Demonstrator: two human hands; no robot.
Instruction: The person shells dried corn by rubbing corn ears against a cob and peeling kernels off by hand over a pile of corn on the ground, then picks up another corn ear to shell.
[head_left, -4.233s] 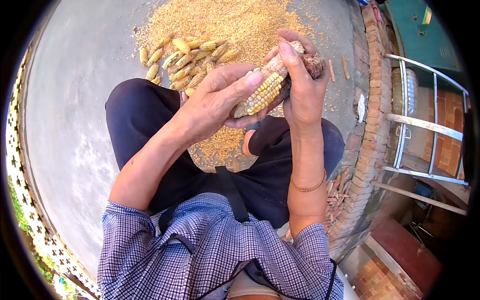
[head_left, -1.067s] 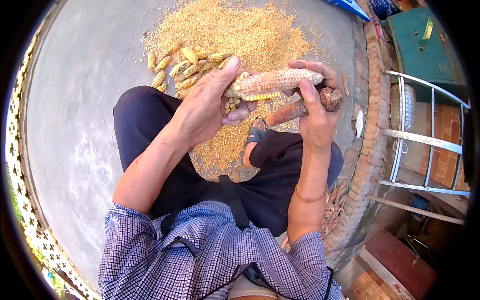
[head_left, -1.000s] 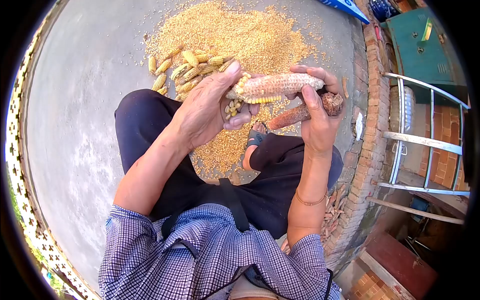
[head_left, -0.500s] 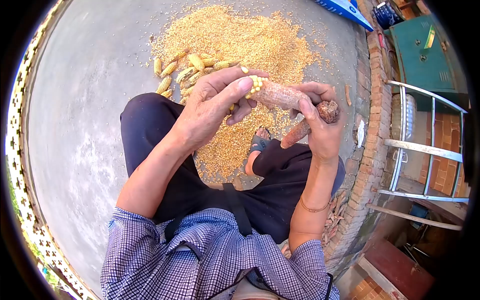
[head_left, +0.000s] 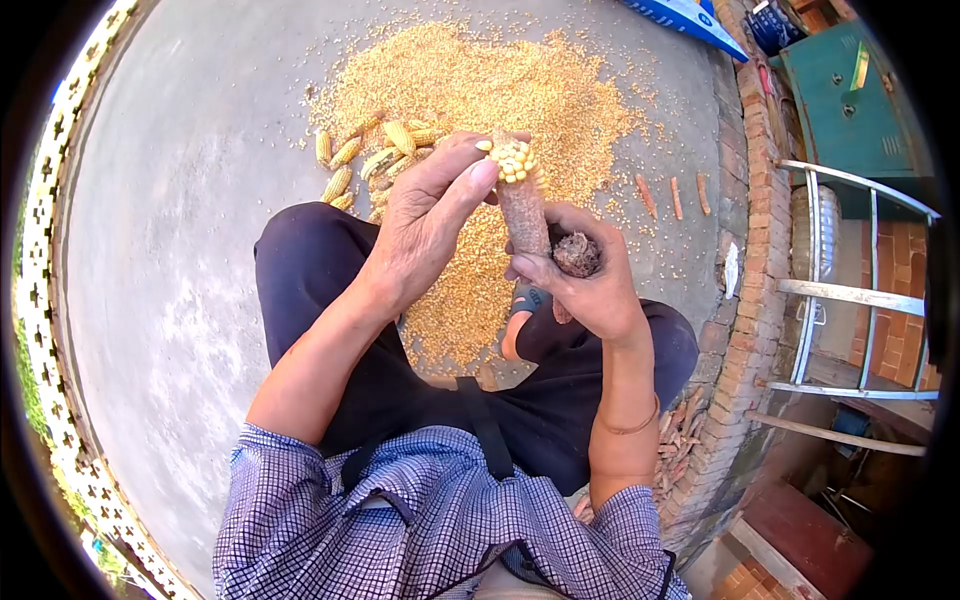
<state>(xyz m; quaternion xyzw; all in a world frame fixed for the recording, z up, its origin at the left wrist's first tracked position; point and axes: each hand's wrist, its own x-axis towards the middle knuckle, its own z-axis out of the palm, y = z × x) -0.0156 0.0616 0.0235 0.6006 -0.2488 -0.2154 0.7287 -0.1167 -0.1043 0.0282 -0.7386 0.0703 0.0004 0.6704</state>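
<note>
Between my hands stands a mostly stripped corn cob (head_left: 525,215), tilted slightly, with a patch of yellow kernels left at its upper end. My left hand (head_left: 425,225) is closed at that end, its thumb beside the kernels and one loose kernel near the thumb tip. Lower down, my right hand (head_left: 590,285) grips the bare part of the cob. A second, bare cob (head_left: 577,256) is also held in my right hand, its dark round end showing above the fingers and its lower tip below them.
A wide heap of loose corn kernels (head_left: 480,85) covers the concrete floor (head_left: 170,230) ahead. Several unshelled ears (head_left: 338,183) lie left of it. Bare cobs (head_left: 646,196) lie to the right, before a brick edging (head_left: 750,270). A metal ladder-like frame (head_left: 850,295) stands beyond.
The cob has swung from nearly level to nearly upright, kernel end up. My right hand has moved left and down, turning the second cob with it. My left hand stays at the kernel end.
</note>
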